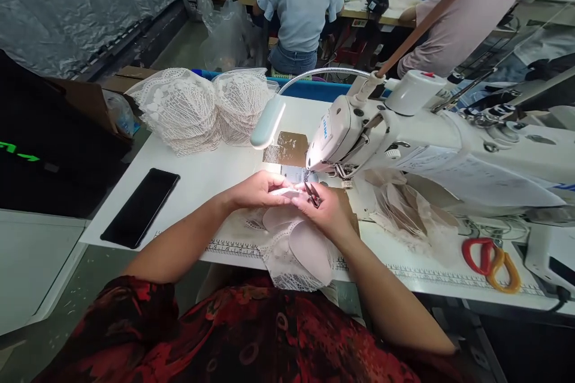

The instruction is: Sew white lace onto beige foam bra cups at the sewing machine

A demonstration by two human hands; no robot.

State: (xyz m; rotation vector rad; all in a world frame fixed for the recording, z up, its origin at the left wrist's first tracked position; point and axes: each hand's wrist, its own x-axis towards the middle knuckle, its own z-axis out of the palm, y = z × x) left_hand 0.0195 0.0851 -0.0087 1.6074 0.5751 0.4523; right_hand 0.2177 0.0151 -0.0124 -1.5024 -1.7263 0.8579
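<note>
My left hand [264, 190] is closed, pinching the edge of a pale lace-trimmed bra cup [312, 251] just in front of the sewing machine's needle area. My right hand [327, 209] is closed too, with small dark thread snips [312, 195] in its grip and its fingertips meeting the same fabric edge. The rest of the lace and smooth cup hangs below my hands over the table's front edge. Directly behind my fingers is the white sewing machine [341, 131], its needle area brightly lit. Fingers partly hide the pinched edge.
Stacked lace cups [184, 108] stand at the back left beside a lamp [268, 122]. A black phone [141, 208] lies at left. Sheer fabric pieces [404, 209] and red-and-orange-handled scissors [492, 263] are at right. Co-workers [308, 6] sit beyond the table.
</note>
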